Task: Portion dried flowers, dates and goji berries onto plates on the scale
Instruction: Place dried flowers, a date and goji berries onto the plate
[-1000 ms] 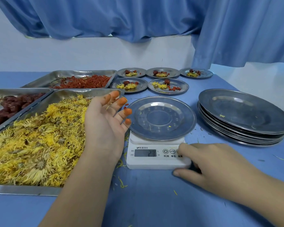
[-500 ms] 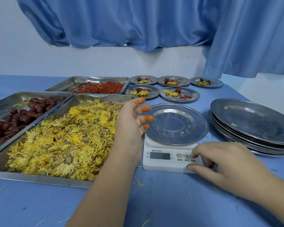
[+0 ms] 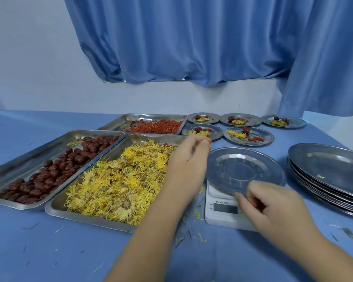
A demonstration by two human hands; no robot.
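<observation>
left hand [image 3: 189, 159]: middle of the frame, over the right edge of the flower tray, fingers bunched against the thumb; honestly can't tell if there's a pinch of petals in there or nothing

right hand [image 3: 273, 208]: lower right, fingers loosely curled, nothing in it that I can see, over the front of the scale [image 3: 216, 216] and hiding the buttons

hands: apart, one on each side of the scale

plate on the scale [image 3: 253, 165]: centre right, bare except a stray petal or two

dried flowers [image 3: 118, 180]: heaped in the big tray, centre left

dates [image 3: 49, 169]: tray at the far left

goji berries [image 3: 155, 127]: tray behind those two

done plates [image 3: 249, 136]: five behind the scale, each with all three on it

spare plates [image 3: 330, 171]: stacked at the right edge

step, my guess: first flowers for this plate

risk 1: if my right hand leans on the scale the weight will read wrong (display too blurry to read)

risk 2: the plate overhangs the scale all round, so a knock on the rim could tip it

risk 3: petals are light and flaky, so they can drift off onto the counter [image 3: 49, 251], which already has bits on it
</observation>
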